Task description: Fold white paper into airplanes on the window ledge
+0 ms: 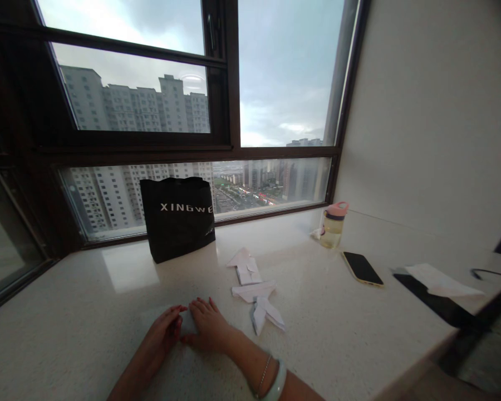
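Note:
Both my hands rest close together on the pale stone counter. My left hand and my right hand press their fingertips down on a small white piece of paper between them, mostly hidden by the fingers. The fingers lie curved and close together, nails painted red. A pale bangle and a thin chain sit on my right wrist. Just to the right of my right hand lie three folded white paper shapes in a loose row.
A black paper bag with white lettering stands by the window. Farther right are a bottle with a pink lid, a phone lying face up, and a white sheet on a dark pad. The counter edge runs along the right.

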### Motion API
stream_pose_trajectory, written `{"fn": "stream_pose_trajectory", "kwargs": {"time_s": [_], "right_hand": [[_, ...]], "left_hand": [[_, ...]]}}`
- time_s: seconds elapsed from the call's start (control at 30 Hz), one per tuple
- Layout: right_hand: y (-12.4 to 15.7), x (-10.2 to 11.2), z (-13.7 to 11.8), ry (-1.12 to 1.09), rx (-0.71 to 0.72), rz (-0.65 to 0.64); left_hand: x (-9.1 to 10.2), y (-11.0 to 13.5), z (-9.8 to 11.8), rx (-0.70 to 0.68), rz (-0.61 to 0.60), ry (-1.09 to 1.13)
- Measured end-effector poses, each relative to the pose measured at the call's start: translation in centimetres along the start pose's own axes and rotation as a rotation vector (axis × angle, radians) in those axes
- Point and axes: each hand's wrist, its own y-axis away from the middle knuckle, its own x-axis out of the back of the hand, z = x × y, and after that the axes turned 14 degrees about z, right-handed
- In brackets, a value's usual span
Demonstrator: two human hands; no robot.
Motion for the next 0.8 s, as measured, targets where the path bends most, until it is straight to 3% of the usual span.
{"fn": "stream_pose_trajectory", "kwargs": {"time_s": [0.8], "right_hand": [[0.03, -0.03, 0.03, 0.004, 0.008, 0.010]], "left_hand": [[-0.03, 0.06, -0.03, 0.001, 0.018, 0.002]]}}
